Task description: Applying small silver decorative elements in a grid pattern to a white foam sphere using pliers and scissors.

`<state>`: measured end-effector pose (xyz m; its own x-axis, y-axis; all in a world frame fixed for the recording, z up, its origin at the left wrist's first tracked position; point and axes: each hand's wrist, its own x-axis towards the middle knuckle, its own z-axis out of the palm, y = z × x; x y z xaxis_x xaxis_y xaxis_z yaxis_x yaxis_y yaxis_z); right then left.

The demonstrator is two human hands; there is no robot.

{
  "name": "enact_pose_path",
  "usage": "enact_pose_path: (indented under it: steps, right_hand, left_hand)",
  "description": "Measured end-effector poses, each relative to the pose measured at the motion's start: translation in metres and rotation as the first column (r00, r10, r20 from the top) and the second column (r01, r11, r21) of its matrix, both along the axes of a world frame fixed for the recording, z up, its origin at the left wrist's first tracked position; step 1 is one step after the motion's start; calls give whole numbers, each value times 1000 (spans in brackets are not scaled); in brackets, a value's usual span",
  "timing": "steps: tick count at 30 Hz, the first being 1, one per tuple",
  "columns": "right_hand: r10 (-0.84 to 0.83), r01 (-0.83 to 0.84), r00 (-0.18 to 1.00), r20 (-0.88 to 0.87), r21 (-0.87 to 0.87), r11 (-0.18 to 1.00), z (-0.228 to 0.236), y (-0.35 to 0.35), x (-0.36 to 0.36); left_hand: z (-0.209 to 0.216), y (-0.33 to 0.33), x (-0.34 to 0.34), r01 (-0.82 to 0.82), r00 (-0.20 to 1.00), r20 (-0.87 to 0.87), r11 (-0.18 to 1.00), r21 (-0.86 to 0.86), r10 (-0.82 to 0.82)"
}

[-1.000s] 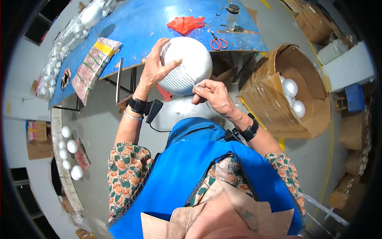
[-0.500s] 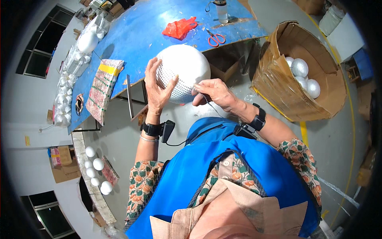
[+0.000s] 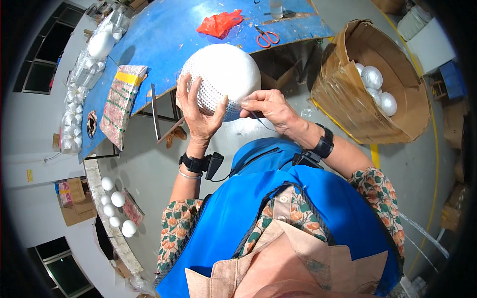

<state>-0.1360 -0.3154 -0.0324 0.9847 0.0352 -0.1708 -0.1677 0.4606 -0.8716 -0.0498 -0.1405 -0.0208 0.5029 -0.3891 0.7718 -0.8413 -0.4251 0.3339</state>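
A large white ball point(image 3: 233, 67), held up in front of me near the table edge, has rows of small silvery beads round its left and lower side; its upper right is bare and smooth. My left hand point(image 3: 201, 116) cups it from the lower left, fingers spread on the beaded part and thumb against the front. At the lower right of the ball, my right hand point(image 3: 273, 109) pinches a thin strand point(image 3: 262, 122) against the surface. The loose end of the strand dangles below my fingers. Exactly what sits between the fingertips is hidden.
On the blue table point(image 3: 164, 39) lie a red plastic bag point(image 3: 220, 25), red-handled scissors point(image 3: 268, 37) and a patterned packet point(image 3: 121, 107). A cardboard box point(image 3: 343, 94) at right contains silvery balls point(image 3: 372, 78). White balls point(image 3: 118, 199) rest at lower left.
The whole view has shifted slightly. My right hand's lower fingers are more curled in, and the strand hangs differently. My left hand keeps its hold on the ball.
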Motion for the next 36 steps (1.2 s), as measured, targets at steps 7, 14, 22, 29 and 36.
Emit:
enact_pose_path:
  steps: [7, 14, 22, 29, 36]
  right_hand:
    - [89, -94, 995, -56, -91, 991, -1, -5, 0]
    - [65, -21, 991, 118, -344, 939, 6, -2, -14]
    - [104, -68, 992, 71, -389, 919, 10, -9, -25]
    - [150, -112, 985, 83, -346, 931, 4, -13, -32]
    - [119, -88, 990, 70, -341, 936, 1, -14, -26]
  left_hand:
    - [-6, -1, 3, -15, 1000, 4, 1000, -6, 15]
    - [2, -5, 24, 29, 989, -146, 999, -36, -34]
    - [19, -3, 46, -28, 944, -330, 1000, 3, 27]
    - [25, -5, 57, -3, 879, -476, 998, 59, 30]
    - [22, -12, 76, 62, 878, -478, 996, 68, -21]
